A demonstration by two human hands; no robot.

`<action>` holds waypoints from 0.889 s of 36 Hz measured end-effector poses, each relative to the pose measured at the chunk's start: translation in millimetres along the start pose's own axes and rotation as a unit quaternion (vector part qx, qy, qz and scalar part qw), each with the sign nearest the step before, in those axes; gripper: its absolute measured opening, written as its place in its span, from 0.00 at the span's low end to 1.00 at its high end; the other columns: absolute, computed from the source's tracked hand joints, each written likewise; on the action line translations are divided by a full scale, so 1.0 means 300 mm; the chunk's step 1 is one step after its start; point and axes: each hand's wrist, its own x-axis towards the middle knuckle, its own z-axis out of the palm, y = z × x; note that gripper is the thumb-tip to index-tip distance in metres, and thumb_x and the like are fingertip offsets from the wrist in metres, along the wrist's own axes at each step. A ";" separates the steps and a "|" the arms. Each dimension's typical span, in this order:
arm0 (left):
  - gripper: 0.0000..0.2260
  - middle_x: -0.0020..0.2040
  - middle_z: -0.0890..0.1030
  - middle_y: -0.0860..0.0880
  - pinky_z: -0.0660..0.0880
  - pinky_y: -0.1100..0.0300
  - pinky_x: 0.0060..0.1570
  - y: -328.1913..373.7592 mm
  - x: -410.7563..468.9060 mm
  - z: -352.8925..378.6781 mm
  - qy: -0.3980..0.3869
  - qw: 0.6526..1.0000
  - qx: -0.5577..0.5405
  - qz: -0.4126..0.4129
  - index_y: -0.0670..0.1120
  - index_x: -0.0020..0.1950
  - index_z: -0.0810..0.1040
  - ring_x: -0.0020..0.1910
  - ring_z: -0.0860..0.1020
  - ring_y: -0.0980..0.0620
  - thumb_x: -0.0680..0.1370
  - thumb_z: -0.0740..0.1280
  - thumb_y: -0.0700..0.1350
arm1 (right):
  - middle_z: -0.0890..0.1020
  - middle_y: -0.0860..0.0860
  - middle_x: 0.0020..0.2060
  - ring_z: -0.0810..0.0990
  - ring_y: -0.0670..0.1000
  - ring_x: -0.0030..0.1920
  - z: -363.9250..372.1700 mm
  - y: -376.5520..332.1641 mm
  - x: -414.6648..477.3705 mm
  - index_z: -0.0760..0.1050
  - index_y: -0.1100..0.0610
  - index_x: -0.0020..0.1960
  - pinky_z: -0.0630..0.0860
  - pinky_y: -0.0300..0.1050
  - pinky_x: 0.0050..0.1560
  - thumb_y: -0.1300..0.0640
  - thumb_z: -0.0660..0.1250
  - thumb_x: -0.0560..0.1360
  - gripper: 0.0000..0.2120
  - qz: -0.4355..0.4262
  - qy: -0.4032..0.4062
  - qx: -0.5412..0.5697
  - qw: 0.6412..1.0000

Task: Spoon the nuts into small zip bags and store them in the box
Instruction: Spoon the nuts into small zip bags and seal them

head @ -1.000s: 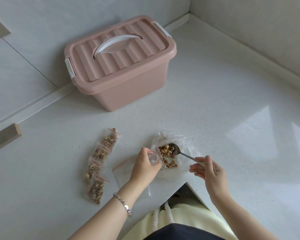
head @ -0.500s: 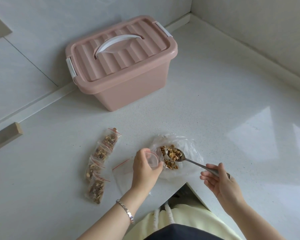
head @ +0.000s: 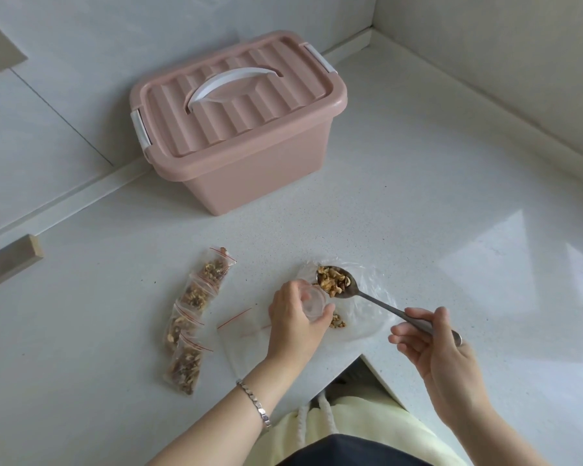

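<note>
My left hand holds a small clear zip bag with its mouth held open. My right hand pinches the handle of a metal spoon whose bowl is heaped with nuts, raised just beside the bag's mouth. Under them lies a large clear plastic bag with a few nuts left on it. Several filled small zip bags lie in a row to the left. The pink storage box stands behind with its lid shut and a white handle.
Empty zip bags with red strips lie flat under my left wrist. The white countertop meets walls at the back and right. Its front edge has a notch near my body. A wooden block sits at the far left.
The spoon scooped up nuts from the large bag and rose toward the small bag's mouth. My right hand drew back to the right along the handle. My left hand kept holding the bag.
</note>
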 end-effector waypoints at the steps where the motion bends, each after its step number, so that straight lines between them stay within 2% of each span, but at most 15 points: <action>1: 0.16 0.41 0.68 0.57 0.71 0.52 0.53 0.007 0.004 0.002 -0.001 1.000 -0.006 0.001 0.43 0.50 0.71 0.46 0.70 0.52 0.69 0.75 0.44 | 0.81 0.55 0.28 0.81 0.50 0.31 0.008 -0.003 -0.004 0.75 0.61 0.45 0.77 0.36 0.32 0.48 0.50 0.79 0.21 -0.009 0.001 -0.006 1.000; 5: 0.18 0.41 0.66 0.60 0.67 0.59 0.55 0.027 0.014 0.006 -0.017 0.999 -0.024 -0.012 0.49 0.49 0.65 0.48 0.68 0.54 0.70 0.74 0.45 | 0.81 0.56 0.28 0.81 0.51 0.31 0.035 -0.014 -0.021 0.76 0.62 0.44 0.77 0.36 0.32 0.49 0.51 0.79 0.21 -0.054 0.013 -0.041 0.998; 7: 0.18 0.43 0.65 0.61 0.67 0.59 0.55 0.034 0.018 0.003 -0.028 0.999 -0.027 -0.021 0.49 0.50 0.65 0.49 0.68 0.54 0.70 0.73 0.46 | 0.82 0.57 0.29 0.81 0.52 0.31 0.045 -0.016 -0.029 0.76 0.62 0.43 0.77 0.36 0.32 0.48 0.52 0.77 0.21 -0.076 0.017 -0.053 0.996; 9: 0.17 0.43 0.65 0.62 0.68 0.57 0.57 0.037 0.021 0.000 -0.038 0.998 -0.031 -0.029 0.47 0.52 0.67 0.50 0.68 0.54 0.70 0.73 0.47 | 0.82 0.58 0.30 0.81 0.53 0.32 0.050 -0.018 -0.037 0.76 0.62 0.43 0.77 0.37 0.33 0.40 0.56 0.72 0.25 -0.092 0.017 -0.057 0.994; 11: 0.18 0.44 0.65 0.62 0.69 0.56 0.58 0.041 0.023 -0.002 -0.046 0.998 -0.030 -0.038 0.44 0.55 0.69 0.51 0.68 0.54 0.71 0.73 0.47 | 0.82 0.59 0.32 0.82 0.54 0.33 0.054 -0.020 -0.043 0.77 0.61 0.43 0.77 0.37 0.34 0.29 0.62 0.64 0.33 -0.106 0.018 -0.067 0.992; 14: 0.18 0.44 0.65 0.62 0.69 0.56 0.58 0.044 0.022 -0.005 -0.045 0.997 -0.032 -0.044 0.46 0.54 0.69 0.51 0.67 0.55 0.70 0.73 0.47 | 0.83 0.59 0.32 0.82 0.54 0.33 0.055 -0.020 -0.051 0.78 0.60 0.43 0.77 0.37 0.33 0.24 0.63 0.57 0.39 -0.120 0.024 -0.077 0.989; 16: 0.18 0.44 0.65 0.63 0.69 0.56 0.58 0.046 0.022 -0.007 -0.046 0.997 -0.037 -0.047 0.49 0.52 0.67 0.51 0.68 0.54 0.70 0.73 0.47 | 0.83 0.59 0.32 0.82 0.54 0.33 0.055 -0.018 -0.054 0.78 0.59 0.42 0.77 0.37 0.33 0.24 0.63 0.58 0.38 -0.134 0.026 -0.082 0.987; 22: 0.16 0.39 0.66 0.58 0.69 0.55 0.54 0.045 0.025 0.001 -0.032 0.998 -0.039 -0.039 0.47 0.45 0.66 0.45 0.68 0.52 0.70 0.73 0.46 | 0.83 0.58 0.32 0.82 0.55 0.33 0.058 -0.015 -0.069 0.78 0.59 0.42 0.77 0.38 0.34 0.26 0.60 0.63 0.36 -0.173 0.023 -0.110 0.979; 27: 0.16 0.41 0.67 0.57 0.70 0.54 0.56 0.037 0.023 0.005 -0.050 0.996 -0.048 -0.048 0.47 0.49 0.67 0.48 0.70 0.52 0.70 0.73 0.47 | 0.83 0.51 0.33 0.82 0.51 0.35 0.062 -0.016 -0.088 0.80 0.46 0.41 0.77 0.37 0.37 0.29 0.56 0.70 0.24 -0.215 0.004 -0.161 0.963; 30: 0.17 0.43 0.68 0.57 0.70 0.54 0.57 0.030 0.024 0.006 -0.056 0.996 -0.048 -0.054 0.48 0.52 0.68 0.49 0.70 0.52 0.70 0.73 0.48 | 0.83 0.43 0.33 0.81 0.44 0.36 0.054 -0.016 -0.096 0.79 0.45 0.43 0.75 0.33 0.38 0.39 0.55 0.76 0.17 -0.269 -0.011 -0.224 0.937; 32: 0.17 0.44 0.70 0.57 0.71 0.53 0.57 0.022 0.023 0.008 -0.056 0.996 -0.050 -0.054 0.48 0.53 0.69 0.50 0.70 0.53 0.70 0.73 0.48 | 0.82 0.40 0.35 0.81 0.42 0.37 0.045 -0.016 -0.099 0.78 0.44 0.46 0.74 0.30 0.39 0.40 0.54 0.78 0.16 -0.297 -0.027 -0.259 0.919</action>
